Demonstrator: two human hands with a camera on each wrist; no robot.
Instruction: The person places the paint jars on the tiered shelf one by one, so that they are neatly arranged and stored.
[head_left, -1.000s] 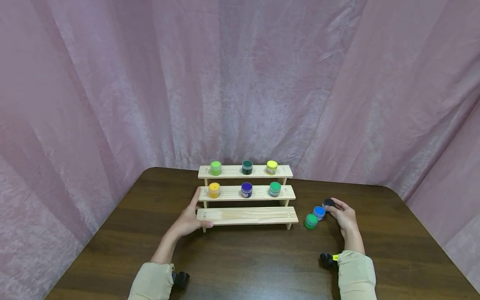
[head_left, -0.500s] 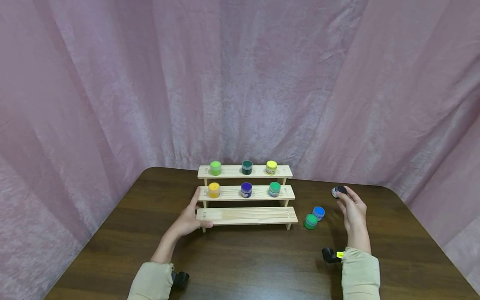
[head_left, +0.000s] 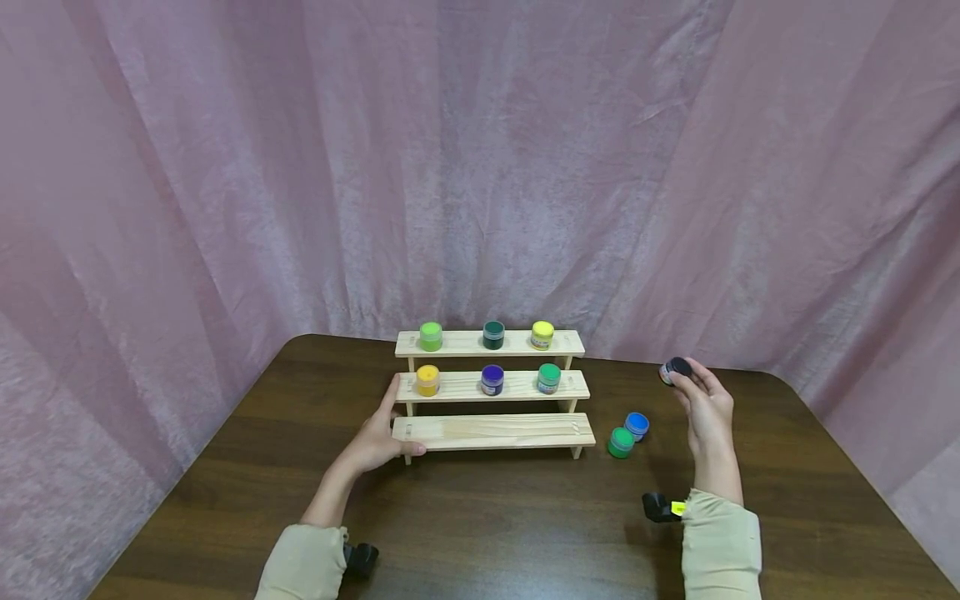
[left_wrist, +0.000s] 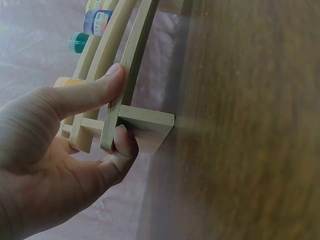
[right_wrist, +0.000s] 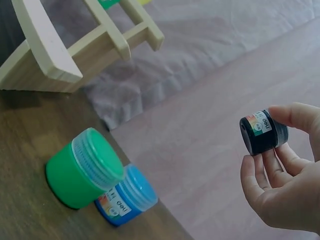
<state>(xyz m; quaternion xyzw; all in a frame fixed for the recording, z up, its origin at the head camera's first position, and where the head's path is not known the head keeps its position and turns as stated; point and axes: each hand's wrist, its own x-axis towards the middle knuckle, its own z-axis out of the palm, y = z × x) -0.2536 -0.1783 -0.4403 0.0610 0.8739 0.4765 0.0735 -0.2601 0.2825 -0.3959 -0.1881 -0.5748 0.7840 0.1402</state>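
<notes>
My left hand grips the left end of a three-tier wooden rack; in the left wrist view its thumb lies on the lowest shelf and a finger curls beneath. At the right, my right hand pinches a black paint jar between thumb and fingers, raised off the table and tilted. Below that hand, a green paint jar and a blue paint jar stand side by side on the table. The lowest shelf bears no jars.
The top shelf carries light green, dark green and yellow jars. On the middle shelf stand orange, purple and green jars. A pink curtain hangs behind the brown table.
My right hand has lifted the black paint jar from beside the blue one, up and away toward the table's back, tilting it. The left hand keeps its grip on the rack.
</notes>
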